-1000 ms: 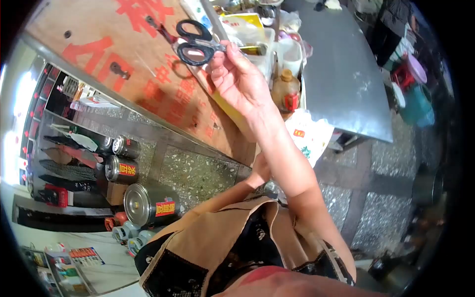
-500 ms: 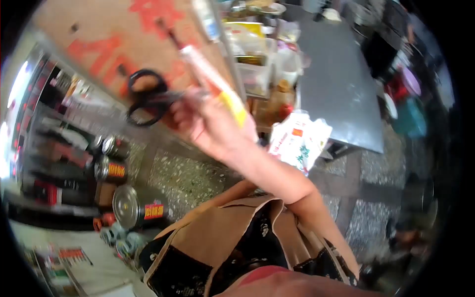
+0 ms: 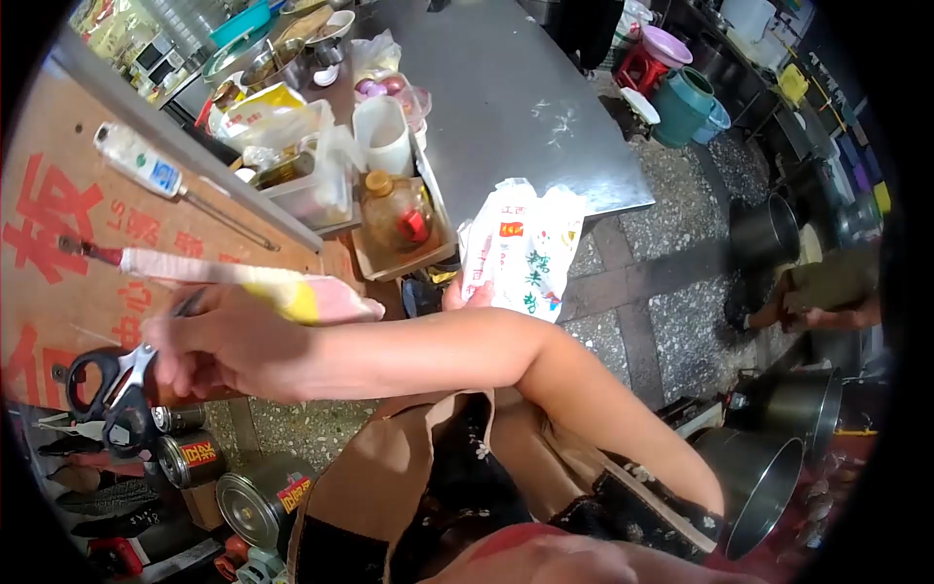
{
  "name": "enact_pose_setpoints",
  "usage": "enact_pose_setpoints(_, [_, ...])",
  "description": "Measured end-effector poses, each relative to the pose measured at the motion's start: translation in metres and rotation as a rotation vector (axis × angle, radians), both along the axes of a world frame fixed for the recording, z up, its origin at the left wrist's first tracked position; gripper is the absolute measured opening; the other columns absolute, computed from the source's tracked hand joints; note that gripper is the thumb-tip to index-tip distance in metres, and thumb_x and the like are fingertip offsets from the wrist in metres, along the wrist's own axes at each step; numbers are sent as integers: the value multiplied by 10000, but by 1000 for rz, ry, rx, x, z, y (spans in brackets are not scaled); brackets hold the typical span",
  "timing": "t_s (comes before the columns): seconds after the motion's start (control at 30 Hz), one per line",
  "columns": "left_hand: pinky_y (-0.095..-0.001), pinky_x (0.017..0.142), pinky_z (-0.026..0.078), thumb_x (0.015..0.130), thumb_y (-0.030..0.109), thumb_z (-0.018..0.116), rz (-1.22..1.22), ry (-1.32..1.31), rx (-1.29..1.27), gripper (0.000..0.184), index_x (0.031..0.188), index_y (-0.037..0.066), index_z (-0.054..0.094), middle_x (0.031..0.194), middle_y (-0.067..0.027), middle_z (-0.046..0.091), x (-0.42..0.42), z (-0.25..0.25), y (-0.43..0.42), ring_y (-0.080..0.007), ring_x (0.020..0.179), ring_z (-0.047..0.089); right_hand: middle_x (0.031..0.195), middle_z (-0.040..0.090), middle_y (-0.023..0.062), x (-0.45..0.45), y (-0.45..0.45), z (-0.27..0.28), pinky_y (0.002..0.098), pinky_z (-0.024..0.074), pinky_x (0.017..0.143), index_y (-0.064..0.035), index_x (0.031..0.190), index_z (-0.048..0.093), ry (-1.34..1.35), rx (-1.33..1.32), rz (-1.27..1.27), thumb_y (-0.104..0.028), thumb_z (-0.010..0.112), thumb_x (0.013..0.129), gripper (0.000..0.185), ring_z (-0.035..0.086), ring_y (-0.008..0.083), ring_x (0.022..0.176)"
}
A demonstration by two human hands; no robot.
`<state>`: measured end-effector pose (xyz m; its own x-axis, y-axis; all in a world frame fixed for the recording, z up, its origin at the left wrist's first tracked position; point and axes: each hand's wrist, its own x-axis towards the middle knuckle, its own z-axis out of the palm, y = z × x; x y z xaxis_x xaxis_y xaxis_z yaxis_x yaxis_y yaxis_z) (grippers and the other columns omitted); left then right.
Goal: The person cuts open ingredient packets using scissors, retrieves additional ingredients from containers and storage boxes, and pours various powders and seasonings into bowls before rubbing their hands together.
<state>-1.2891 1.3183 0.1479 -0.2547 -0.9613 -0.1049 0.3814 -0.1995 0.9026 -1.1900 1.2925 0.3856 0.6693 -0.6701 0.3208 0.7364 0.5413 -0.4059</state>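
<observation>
Reaching toward nine o'clock with the right hand (image 3: 229,341), curling its fingers around the black-handled scissors (image 3: 125,384) near the blades, before the lower edge of the red-lettered board (image 3: 78,161). Holding the printed plastic bag (image 3: 525,248) by its lower left side just above centre, toward twelve, with the left hand (image 3: 471,295). Leaving open room across the metal table (image 3: 486,88) around twelve and over the terrazzo floor (image 3: 686,302) at two. Hiding most of the left fingers behind bag and right forearm (image 3: 418,355); covering much of the blades too.
</observation>
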Motion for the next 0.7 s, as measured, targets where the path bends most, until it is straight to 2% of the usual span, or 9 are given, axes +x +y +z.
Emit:
enact_pose_setpoints(0.03, [-283,804,416,794,111,584,5,8,-5,348,1114,-3,510,970,-66,590,-3,-3,0,-129,849,540,644,601,65,-2,3,0,214,435,477,-32,753,552,8,-5,5,-177,544,861,181,560,115,536])
enact_pose_setpoints(0.13, [-267,796,415,800,92,578,64,166,-15,342,1122,1,504,974,-59,578,-13,-14,6,-111,860,528,640,596,67,2,23,-9,242,452,502,-23,757,567,373,-15,-10,-173,548,853,179,562,145,541])
enact_pose_setpoints(0.23, [-265,794,415,801,90,576,106,179,-8,339,1120,1,505,970,-57,578,-19,-26,10,-109,858,527,638,596,64,17,22,-59,239,453,503,-29,773,578,365,-20,72,-179,563,845,167,563,140,541])
enact_pose_setpoints(0.3, [-264,793,415,802,88,575,144,177,-6,336,1119,1,505,968,-56,578,-14,-25,8,-108,856,527,656,599,77,13,17,-68,234,455,503,-37,791,590,381,89,145,-194,573,842,166,567,128,551])
enact_pose_setpoints(0.43, [-260,790,415,803,85,573,325,156,-38,332,1117,0,505,964,-54,577,22,-25,13,-106,853,526,687,591,72,11,11,-81,244,439,517,-42,815,563,265,102,183,-176,537,856,142,550,123,579])
enact_pose_setpoints(0.5, [-259,789,415,804,84,572,465,134,-63,329,1115,0,505,961,-53,577,53,-23,27,-105,852,525,699,579,46,25,17,-71,240,433,527,-57,854,543,296,128,230,-195,532,863,139,546,123,593])
enact_pose_setpoints(0.6, [-257,787,415,805,82,571,624,84,-87,326,1114,0,506,958,-51,577,101,-17,44,-103,850,524,694,601,61,85,32,-60,218,435,531,-61,873,548,211,107,295,-214,550,862,153,567,129,587])
enact_pose_setpoints(0.67, [-255,786,415,806,81,570,687,45,-102,324,1113,0,506,956,-50,577,88,-14,47,-102,849,524,717,603,62,36,30,-42,223,447,550,-61,887,543,123,99,317,-208,566,856,152,566,138,585])
enact_pose_setpoints(0.7, [-254,785,415,806,80,569,713,41,-102,323,1112,0,506,954,-50,577,98,-11,50,-102,848,524,717,603,62,45,28,-39,223,447,550,-61,887,543,123,99,315,-208,566,856,152,566,138,585])
